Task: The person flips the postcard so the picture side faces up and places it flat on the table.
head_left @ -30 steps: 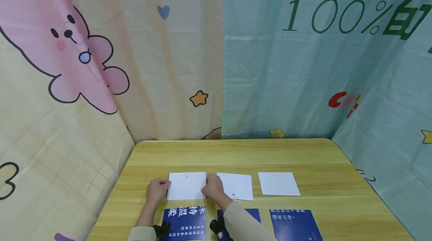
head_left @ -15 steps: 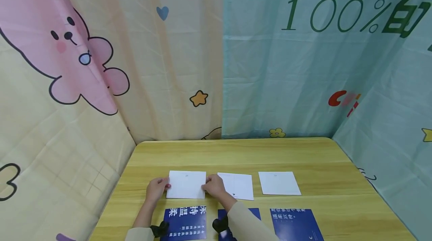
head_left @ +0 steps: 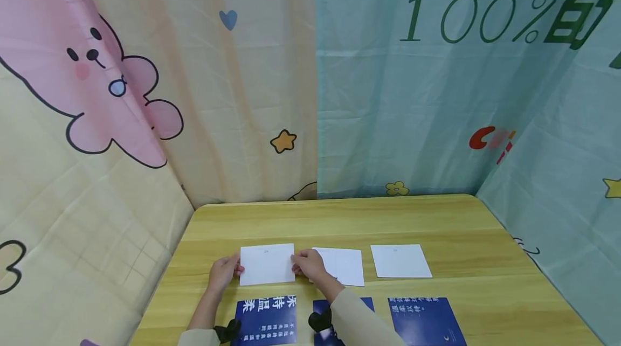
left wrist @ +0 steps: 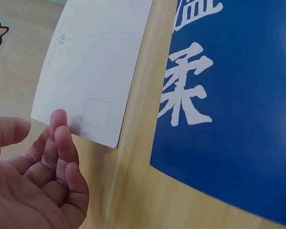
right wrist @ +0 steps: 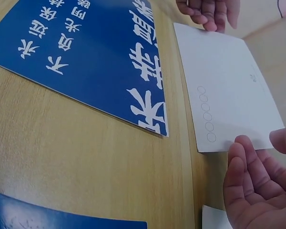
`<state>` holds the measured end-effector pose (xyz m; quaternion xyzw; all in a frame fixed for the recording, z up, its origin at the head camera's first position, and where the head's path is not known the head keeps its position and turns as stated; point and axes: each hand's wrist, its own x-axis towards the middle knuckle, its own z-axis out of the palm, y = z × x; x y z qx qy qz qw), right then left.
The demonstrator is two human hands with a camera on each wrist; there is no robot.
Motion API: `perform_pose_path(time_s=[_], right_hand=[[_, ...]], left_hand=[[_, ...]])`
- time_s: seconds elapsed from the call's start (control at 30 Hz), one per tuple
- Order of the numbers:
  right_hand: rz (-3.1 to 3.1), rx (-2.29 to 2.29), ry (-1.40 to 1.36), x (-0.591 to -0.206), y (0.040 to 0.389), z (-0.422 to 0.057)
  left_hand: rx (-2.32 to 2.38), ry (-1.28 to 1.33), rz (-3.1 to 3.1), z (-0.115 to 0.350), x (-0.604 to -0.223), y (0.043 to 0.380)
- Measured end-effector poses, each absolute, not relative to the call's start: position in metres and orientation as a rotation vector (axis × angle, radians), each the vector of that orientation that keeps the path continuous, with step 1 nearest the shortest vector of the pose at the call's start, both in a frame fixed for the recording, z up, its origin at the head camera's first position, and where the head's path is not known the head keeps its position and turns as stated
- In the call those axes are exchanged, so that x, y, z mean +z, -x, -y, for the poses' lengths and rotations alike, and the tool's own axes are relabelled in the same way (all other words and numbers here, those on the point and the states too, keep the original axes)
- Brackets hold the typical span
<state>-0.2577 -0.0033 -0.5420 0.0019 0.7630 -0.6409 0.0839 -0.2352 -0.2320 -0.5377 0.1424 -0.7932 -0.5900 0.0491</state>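
Note:
Both hands hold a white postcard [head_left: 267,266] with a printed stamp box and small circles, blank face toward the person. At its left short edge, my left hand [head_left: 224,271] has fingertips on the border, thumb near the far corner. My right hand [head_left: 310,265] grips the opposite edge with loosely curled fingers, as the right wrist view shows. In the left wrist view a shadow lies under the near corner of the card [left wrist: 90,81]. Below it on the table lies a dark blue card [head_left: 267,320] with white characters.
Two more white cards, one in the middle [head_left: 346,266] and one at right [head_left: 401,261], lie in the same row. Closer in are a partly covered blue card [head_left: 364,304] and another blue card [head_left: 427,322]. Printed curtains [head_left: 388,92] enclose the wooden table [head_left: 339,222].
The held postcard has shifted slightly away from the person with both hands on its edges. The right fingers have changed position a little. The head view has shifted slightly.

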Motion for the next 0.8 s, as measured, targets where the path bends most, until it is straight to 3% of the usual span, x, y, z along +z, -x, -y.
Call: perform_pose_path(time_s=[0.37,0.63,0.8], right_hand=[[-2.163,-2.034,0.005,-0.535,0.255,-0.001],[-2.03,-2.11,0.006,-0.536,0.256,-0.003],[-2.016,-2.106,-0.004,-0.534,0.252,-0.004]], left_hand=[[-1.818,-0.397,2.32,0.248,-0.577,0.256],[-1.846,-0.383,2.33,0.235,-0.536,0.232],[-1.855,-0.419,2.324,0.244,-0.56,0.246]])
